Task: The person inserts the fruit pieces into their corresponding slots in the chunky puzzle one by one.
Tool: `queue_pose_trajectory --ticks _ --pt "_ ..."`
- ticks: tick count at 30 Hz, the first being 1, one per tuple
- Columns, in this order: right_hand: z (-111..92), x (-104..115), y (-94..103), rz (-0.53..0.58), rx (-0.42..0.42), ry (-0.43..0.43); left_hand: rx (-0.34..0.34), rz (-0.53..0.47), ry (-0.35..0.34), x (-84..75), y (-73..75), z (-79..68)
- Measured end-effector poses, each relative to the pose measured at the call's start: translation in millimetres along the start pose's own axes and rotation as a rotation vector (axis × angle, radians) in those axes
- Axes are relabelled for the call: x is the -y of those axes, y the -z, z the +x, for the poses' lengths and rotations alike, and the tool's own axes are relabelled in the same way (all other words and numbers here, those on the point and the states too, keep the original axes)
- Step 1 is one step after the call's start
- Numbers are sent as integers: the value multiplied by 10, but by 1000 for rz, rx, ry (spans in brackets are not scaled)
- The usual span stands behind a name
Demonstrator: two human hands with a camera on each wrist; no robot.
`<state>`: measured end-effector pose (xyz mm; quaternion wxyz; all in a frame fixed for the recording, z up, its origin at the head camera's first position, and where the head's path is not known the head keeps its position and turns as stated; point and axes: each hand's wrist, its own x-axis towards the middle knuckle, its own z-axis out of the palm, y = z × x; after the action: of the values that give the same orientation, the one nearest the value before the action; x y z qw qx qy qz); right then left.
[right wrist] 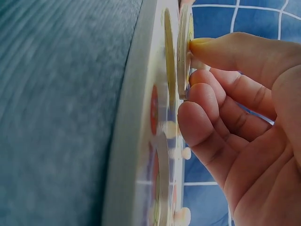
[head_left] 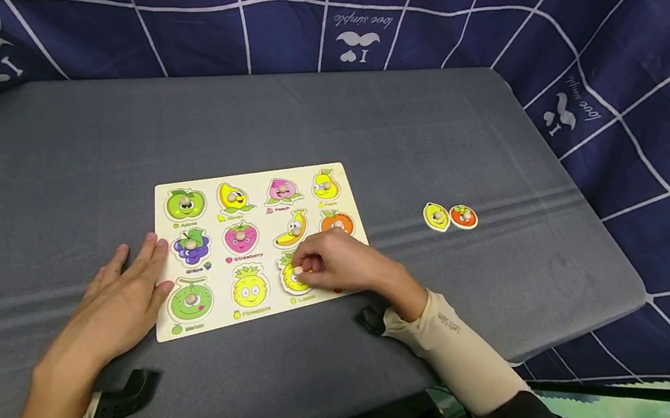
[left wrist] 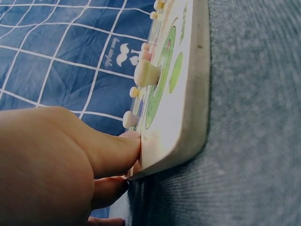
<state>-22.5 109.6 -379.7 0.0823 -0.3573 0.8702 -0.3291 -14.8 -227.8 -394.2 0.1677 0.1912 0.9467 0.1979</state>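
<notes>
A wooden fruit puzzle board [head_left: 212, 205] lies on the grey table, with knobbed pieces such as the apple [head_left: 185, 204], melon [head_left: 190, 299] and banana [head_left: 291, 229] in their places. My right hand [head_left: 342, 259] pinches a pineapple piece [head_left: 289, 280] by its knob, just above the lemon spot; the right wrist view shows the piece [right wrist: 183, 56] slightly off the board. The pineapple spot [head_left: 249, 287] shows only its printed picture. My left hand [head_left: 120, 303] lies flat with fingers extended, its fingertips at the board's left edge; its thumb [left wrist: 115, 153] touches the corner in the left wrist view.
Right of the board, a loose lemon piece [head_left: 436, 217] and a red-orange piece [head_left: 463, 217] lie side by side on the grey table [head_left: 493, 144]. Blue cloth with white lines [head_left: 282, 16] hangs around the table's far and right sides.
</notes>
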Motion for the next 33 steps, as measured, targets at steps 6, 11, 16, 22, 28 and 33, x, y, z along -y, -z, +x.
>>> queue_pose_trajectory --ticks 6,11,16,22,28,33 --pt "48 23 -28 -26 4 11 -12 11 -6 9 -14 7" --pt "95 54 -54 -20 21 6 -15 11 -5 -1 -12 5" --pt "160 98 -80 -13 47 14 -12 12 -3 1 -13 2" --pt "245 154 -118 -3 80 17 -10 13 4 1 -20 0" --pt "303 195 -154 -20 91 49 -13 8 5 -3 -27 -2" --pt "350 222 -180 -4 105 44 -8 11 4 3 -20 5"
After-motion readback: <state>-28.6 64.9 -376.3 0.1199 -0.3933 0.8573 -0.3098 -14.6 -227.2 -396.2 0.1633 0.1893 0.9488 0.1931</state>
